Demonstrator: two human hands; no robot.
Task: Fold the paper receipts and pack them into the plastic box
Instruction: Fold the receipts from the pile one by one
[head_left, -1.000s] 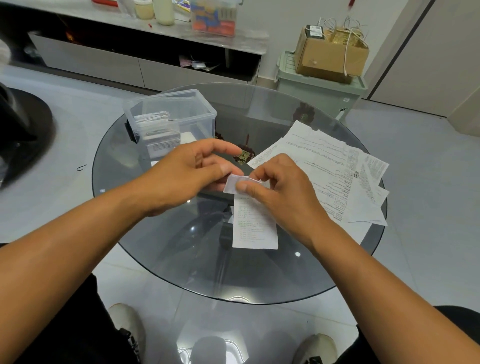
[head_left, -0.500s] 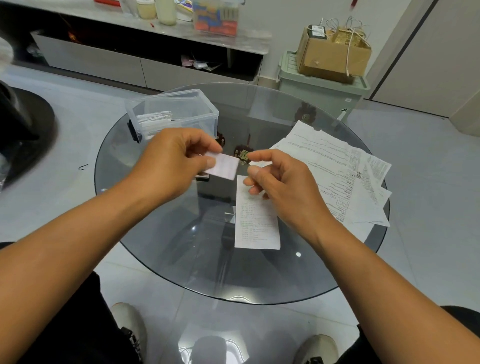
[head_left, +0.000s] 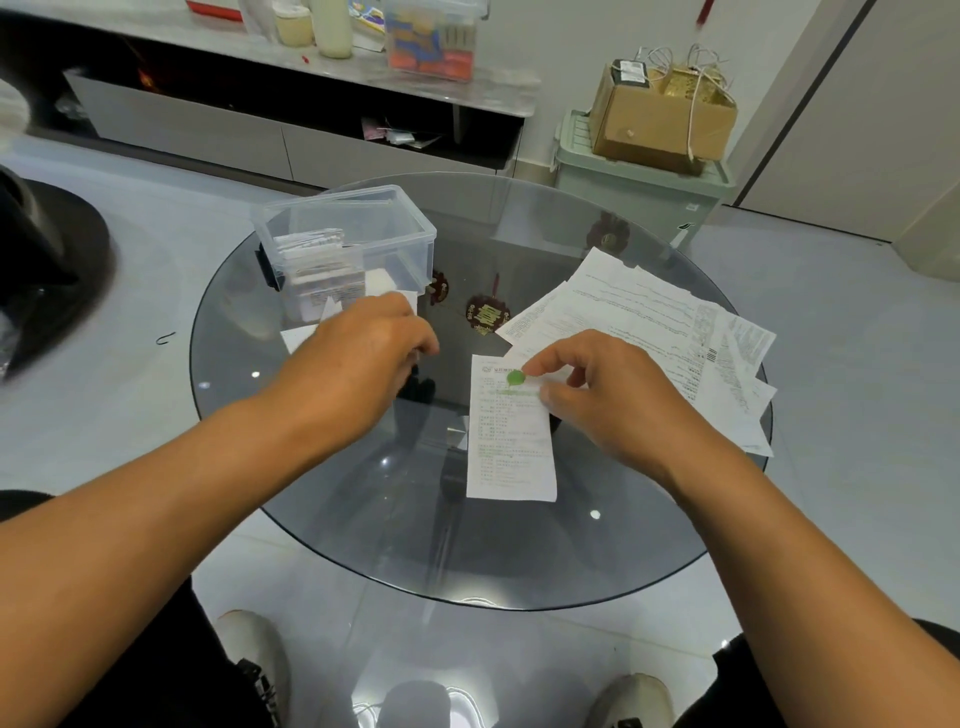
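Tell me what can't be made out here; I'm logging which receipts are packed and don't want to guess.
All in the head view:
- Folded receipt: mostly hidden behind the left hand; only a white corner shows.
- Receipts in the plastic box: stacked edge-on behind cloudy plastic, count unclear.
- Flat receipt: print too small to read; the right hand covers its upper right corner.
- Paper pile: sheets overlap, so lower ones are hidden.
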